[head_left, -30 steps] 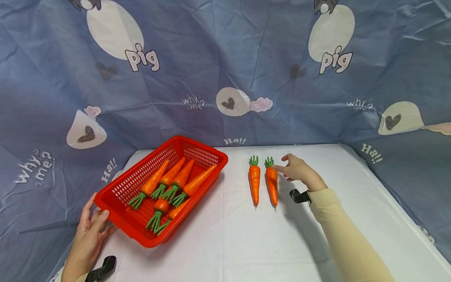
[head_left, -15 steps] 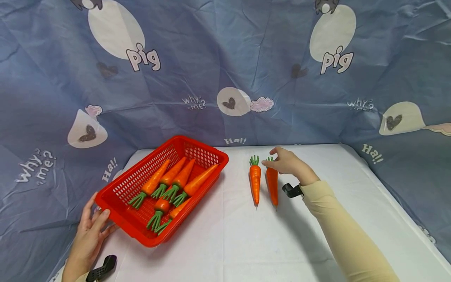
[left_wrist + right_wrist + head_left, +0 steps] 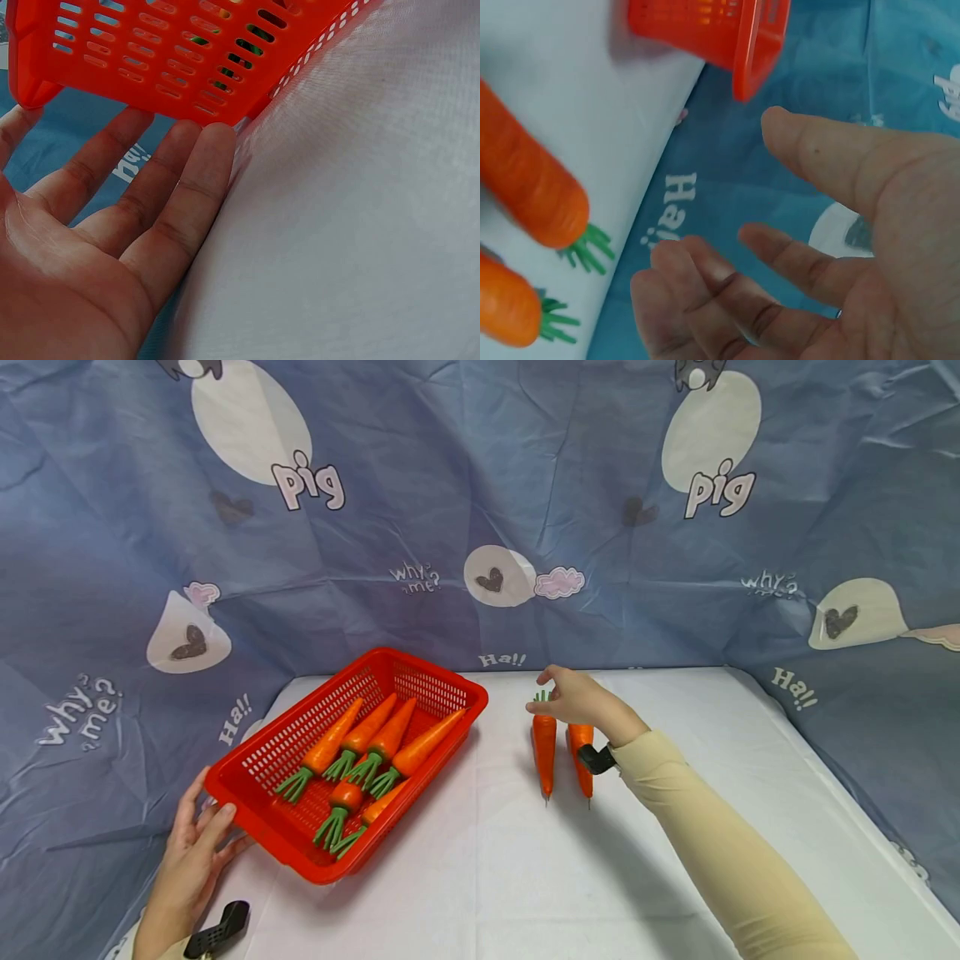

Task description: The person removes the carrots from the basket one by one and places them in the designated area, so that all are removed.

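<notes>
While the left hand splays against the basket, the right hand hovers unclenched

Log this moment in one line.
Left hand: touching red basket | right hand: near tabletop carrots, holding nothing | basket: more carrots

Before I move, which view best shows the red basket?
The head view: it shows the red plastic basket nearly whole, with carrots inside. The left wrist view gives only part of its slotted walls; the right wrist view, just a portion, cropped at the top.
</notes>
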Motion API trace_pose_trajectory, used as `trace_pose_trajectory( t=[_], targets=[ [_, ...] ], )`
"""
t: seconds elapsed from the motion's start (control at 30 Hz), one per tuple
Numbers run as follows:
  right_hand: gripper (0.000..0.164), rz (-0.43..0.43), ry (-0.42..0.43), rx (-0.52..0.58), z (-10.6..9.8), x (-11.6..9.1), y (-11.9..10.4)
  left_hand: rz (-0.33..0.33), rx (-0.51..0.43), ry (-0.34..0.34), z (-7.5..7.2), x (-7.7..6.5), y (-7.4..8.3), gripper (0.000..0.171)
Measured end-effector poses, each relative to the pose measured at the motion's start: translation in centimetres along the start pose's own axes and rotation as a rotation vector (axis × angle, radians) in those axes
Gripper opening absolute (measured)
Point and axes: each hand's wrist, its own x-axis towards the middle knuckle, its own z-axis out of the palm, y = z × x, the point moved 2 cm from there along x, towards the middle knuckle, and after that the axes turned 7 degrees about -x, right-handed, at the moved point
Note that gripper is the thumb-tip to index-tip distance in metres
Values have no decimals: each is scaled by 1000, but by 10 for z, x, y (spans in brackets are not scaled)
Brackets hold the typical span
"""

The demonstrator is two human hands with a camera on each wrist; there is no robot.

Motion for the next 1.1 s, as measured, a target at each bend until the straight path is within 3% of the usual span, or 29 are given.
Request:
trace_pose_trajectory(
  t=[0.33,0.73,1.1],
  targets=[
    [53,-115,9,-90,3,7,-44,22,-37,-15,0,1,0,74],
    [49,-297,-23,-204,9,23,-99,-32,16,26,1,-1,1,76],
    [46,-395,-204,-278,27,50,-136,2,-31,5,0,0,1,74]
  ],
)
